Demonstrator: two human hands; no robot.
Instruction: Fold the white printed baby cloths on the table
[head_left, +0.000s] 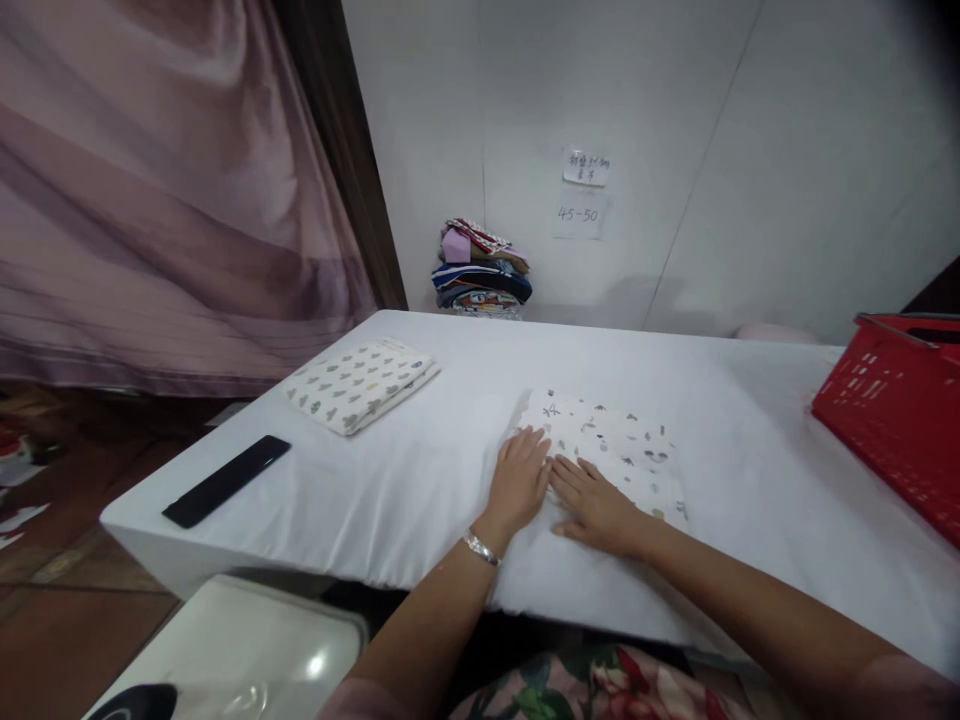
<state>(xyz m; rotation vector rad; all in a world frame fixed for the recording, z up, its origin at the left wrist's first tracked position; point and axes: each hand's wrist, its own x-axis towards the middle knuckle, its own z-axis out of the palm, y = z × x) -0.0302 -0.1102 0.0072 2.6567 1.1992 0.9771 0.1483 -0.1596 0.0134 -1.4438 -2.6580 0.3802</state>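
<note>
Left hand (519,478) and right hand (600,508) lie flat, unclenched, fingers extended — both resting on the near left part of the printed white cloth (619,445), which spreads beyond them and rightward — on the white-covered table (442,490).

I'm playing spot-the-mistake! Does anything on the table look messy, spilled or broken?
Nothing stands out: no visible spill or damage. The white tablecloth is wrinkled near its front edge, and the folded patterned fabric at left lies slanted, but that looks ordinary. The small-print fabric lies fairly flat.
</note>
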